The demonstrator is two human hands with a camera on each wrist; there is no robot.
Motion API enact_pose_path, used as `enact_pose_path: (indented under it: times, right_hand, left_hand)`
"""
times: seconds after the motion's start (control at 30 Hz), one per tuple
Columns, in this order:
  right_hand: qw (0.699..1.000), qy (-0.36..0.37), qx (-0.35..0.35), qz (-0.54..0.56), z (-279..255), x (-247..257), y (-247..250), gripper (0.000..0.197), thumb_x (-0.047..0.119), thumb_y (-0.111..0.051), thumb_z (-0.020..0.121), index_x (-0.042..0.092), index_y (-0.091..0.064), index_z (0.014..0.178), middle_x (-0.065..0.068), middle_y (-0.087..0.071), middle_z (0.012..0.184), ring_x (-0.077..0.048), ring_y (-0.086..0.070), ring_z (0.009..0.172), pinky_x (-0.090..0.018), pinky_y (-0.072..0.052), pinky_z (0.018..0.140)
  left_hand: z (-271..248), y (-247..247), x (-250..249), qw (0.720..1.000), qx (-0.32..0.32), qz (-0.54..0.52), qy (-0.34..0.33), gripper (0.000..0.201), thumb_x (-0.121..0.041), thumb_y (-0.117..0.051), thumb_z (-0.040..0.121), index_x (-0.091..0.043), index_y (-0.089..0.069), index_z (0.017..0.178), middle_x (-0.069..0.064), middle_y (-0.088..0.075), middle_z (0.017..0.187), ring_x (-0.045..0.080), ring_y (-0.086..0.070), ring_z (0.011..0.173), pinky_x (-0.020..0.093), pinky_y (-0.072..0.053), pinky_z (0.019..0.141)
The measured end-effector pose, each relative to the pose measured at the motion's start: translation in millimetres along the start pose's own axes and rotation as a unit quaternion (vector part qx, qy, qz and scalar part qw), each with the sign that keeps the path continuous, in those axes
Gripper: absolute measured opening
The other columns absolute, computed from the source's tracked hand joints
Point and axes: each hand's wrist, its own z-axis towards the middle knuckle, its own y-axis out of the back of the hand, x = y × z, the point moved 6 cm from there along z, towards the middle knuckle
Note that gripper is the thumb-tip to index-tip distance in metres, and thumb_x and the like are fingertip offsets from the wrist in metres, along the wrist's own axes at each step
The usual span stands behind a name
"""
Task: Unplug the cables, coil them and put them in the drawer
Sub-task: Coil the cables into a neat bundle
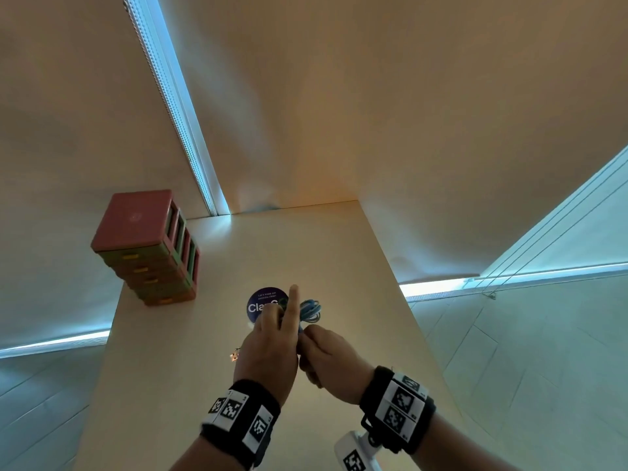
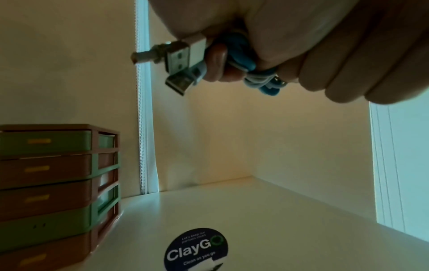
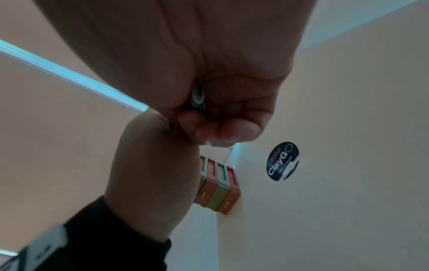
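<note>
A bundle of coiled blue and white cables is held over the middle of the pale table. My left hand grips the bundle with its index finger pointing up. In the left wrist view the cables sit in the curled fingers and two USB plugs stick out to the left. My right hand pinches the bundle from the right, touching the left hand. Its curled fingers hide all but a bit of cable. The pink and green drawer unit stands at the table's left edge, all drawers closed.
A round dark "ClayGo" sticker lies on the table just under the hands. Walls and window blinds close in the table at the back. The table drops off to the floor on the right and also on the left.
</note>
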Motion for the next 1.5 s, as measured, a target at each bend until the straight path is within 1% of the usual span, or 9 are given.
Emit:
enact_pose_path:
  times: [0.2,0.37,0.53,0.73,0.9,0.97,1.1,1.3,1.5]
  right_hand:
    - [0.998,-0.035,-0.049,0.036,4.8,-12.4,-12.0,0.032,0.022,-0.045,0.107,0.015,-0.057,0.078,-0.001,-0.06,0.067,-0.016,-0.053,0.056,-0.034,-0.045,0.06]
    - [0.987,-0.047,-0.156,0.007,22.1,-21.0,2.4,0.04,0.023,-0.05,0.102,0.021,-0.057,0.063,0.004,-0.058,0.061,-0.017,-0.05,0.058,-0.036,-0.042,0.06]
    - [0.981,-0.056,-0.184,0.025,29.3,-23.2,13.3,0.046,0.019,-0.054,0.103,0.022,-0.061,0.058,0.006,-0.054,0.054,-0.011,-0.045,0.049,-0.03,-0.039,0.054]
    - [0.974,-0.114,-0.151,0.123,27.7,-31.5,6.3,0.038,0.021,-0.053,0.102,0.009,-0.066,0.068,-0.004,-0.053,0.056,-0.019,-0.045,0.053,-0.031,-0.039,0.054]
    - [0.953,-0.149,-0.099,0.245,24.4,-39.4,-11.8,0.032,0.017,-0.053,0.099,-0.005,-0.073,0.089,-0.013,-0.067,0.077,-0.024,-0.061,0.07,-0.046,-0.057,0.072]
    - [0.943,-0.148,-0.071,0.289,19.7,-36.7,-16.4,0.03,0.016,-0.052,0.098,0.0,-0.077,0.102,-0.011,-0.074,0.086,-0.025,-0.068,0.082,-0.05,-0.06,0.086]
    - [0.934,-0.133,-0.029,0.331,14.6,-26.2,-20.2,0.039,0.04,-0.052,0.103,0.011,-0.079,0.109,-0.005,-0.08,0.095,-0.02,-0.073,0.091,-0.037,-0.059,0.083]
    - [0.946,-0.127,-0.058,0.294,27.9,-25.8,-14.1,0.046,0.043,-0.047,0.109,0.01,-0.079,0.108,-0.004,-0.081,0.093,-0.02,-0.075,0.088,-0.041,-0.062,0.086]
    - [0.955,-0.103,-0.051,0.272,32.6,-24.4,-11.2,0.037,0.029,-0.05,0.107,0.005,-0.077,0.104,-0.009,-0.075,0.089,-0.022,-0.07,0.081,-0.035,-0.061,0.076]
  left_hand:
    - [-10.9,-13.1,7.2,0.997,-0.007,0.07,-0.025,0.093,0.001,-0.076,0.07,0.009,-0.029,0.15,0.019,-0.059,0.112,0.027,-0.062,0.09,0.038,-0.064,0.076]
    - [-21.2,-20.1,-3.3,1.0,-0.004,0.016,-0.014,0.073,-0.009,-0.043,0.084,0.011,-0.028,0.153,0.014,-0.053,0.121,0.024,-0.053,0.099,0.037,-0.058,0.09]
    - [-20.4,-16.8,-13.0,0.997,-0.035,-0.074,0.002,0.057,-0.02,-0.044,0.102,0.006,-0.037,0.152,0.011,-0.06,0.124,0.024,-0.053,0.109,0.037,-0.053,0.094]
    - [-24.3,-17.1,-5.2,0.991,-0.023,-0.133,0.022,0.057,-0.034,-0.043,0.103,-0.007,-0.044,0.153,0.004,-0.064,0.12,0.018,-0.063,0.106,0.024,-0.053,0.085]
    - [-29.9,-23.4,-2.5,0.992,-0.003,-0.123,0.021,0.067,-0.006,-0.07,0.091,-0.014,-0.045,0.152,0.003,-0.064,0.117,0.019,-0.061,0.104,0.022,-0.052,0.08]
    - [-29.5,-23.7,0.2,0.992,0.012,-0.12,0.023,0.072,0.001,-0.076,0.084,-0.011,-0.05,0.149,0.006,-0.066,0.117,0.023,-0.063,0.103,0.022,-0.051,0.079]
    - [-28.0,-21.2,3.6,0.994,0.021,-0.106,0.021,0.063,-0.002,-0.076,0.082,-0.013,-0.058,0.142,0.004,-0.067,0.117,0.023,-0.065,0.102,0.026,-0.059,0.07]
    - [-36.7,-29.4,4.7,0.986,0.006,-0.159,0.049,0.055,-0.029,-0.04,0.104,-0.017,-0.038,0.157,-0.003,-0.05,0.151,0.01,-0.05,0.137,0.031,-0.052,0.107]
    - [-32.0,-26.1,12.7,0.975,-0.015,-0.207,0.082,0.053,-0.003,-0.056,0.097,-0.011,-0.051,0.15,0.0,-0.058,0.139,0.005,-0.058,0.124,0.02,-0.05,0.105]
